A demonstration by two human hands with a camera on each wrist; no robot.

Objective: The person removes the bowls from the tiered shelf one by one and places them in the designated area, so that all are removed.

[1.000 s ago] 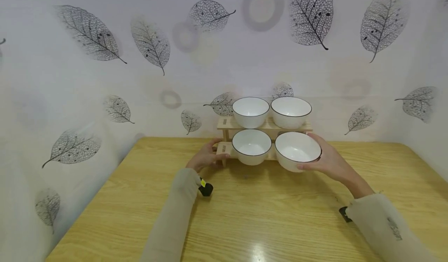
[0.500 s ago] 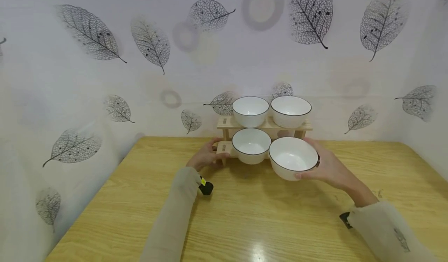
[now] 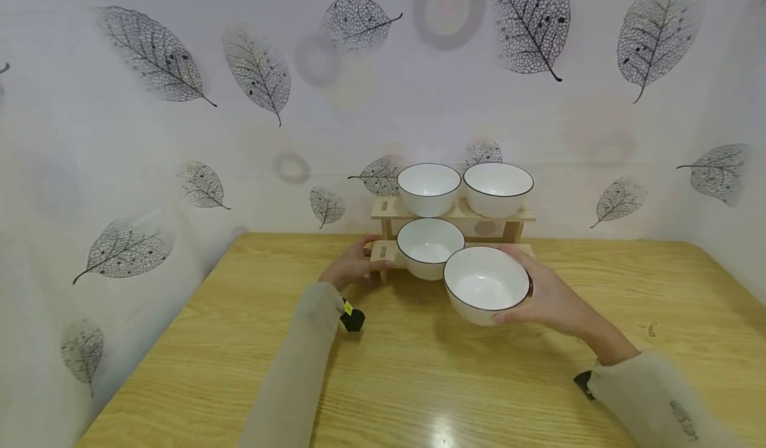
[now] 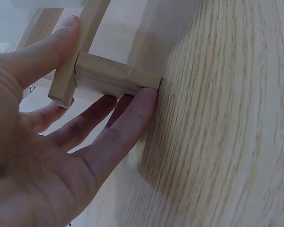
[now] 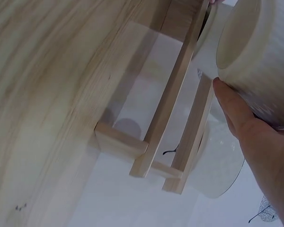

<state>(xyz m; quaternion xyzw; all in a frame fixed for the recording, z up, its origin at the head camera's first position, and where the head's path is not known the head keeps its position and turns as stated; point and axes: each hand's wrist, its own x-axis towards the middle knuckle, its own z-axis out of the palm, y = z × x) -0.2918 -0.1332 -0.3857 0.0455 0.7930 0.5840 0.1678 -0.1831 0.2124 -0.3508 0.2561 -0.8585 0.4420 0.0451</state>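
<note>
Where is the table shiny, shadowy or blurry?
Head view: a glare spot on the table at the bottom; left wrist view: a dark shadow beside the left hand; right wrist view: small marks, too blurry to make out.

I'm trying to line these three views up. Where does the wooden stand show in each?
Head: the wooden stand sits just right of centre.
Left wrist: upper left, only partly in view, one leg at the left hand.
Right wrist: centre to top, its shelves slanting.
Shared landmark: the wood-grain table, right in left wrist, left in right wrist.
</note>
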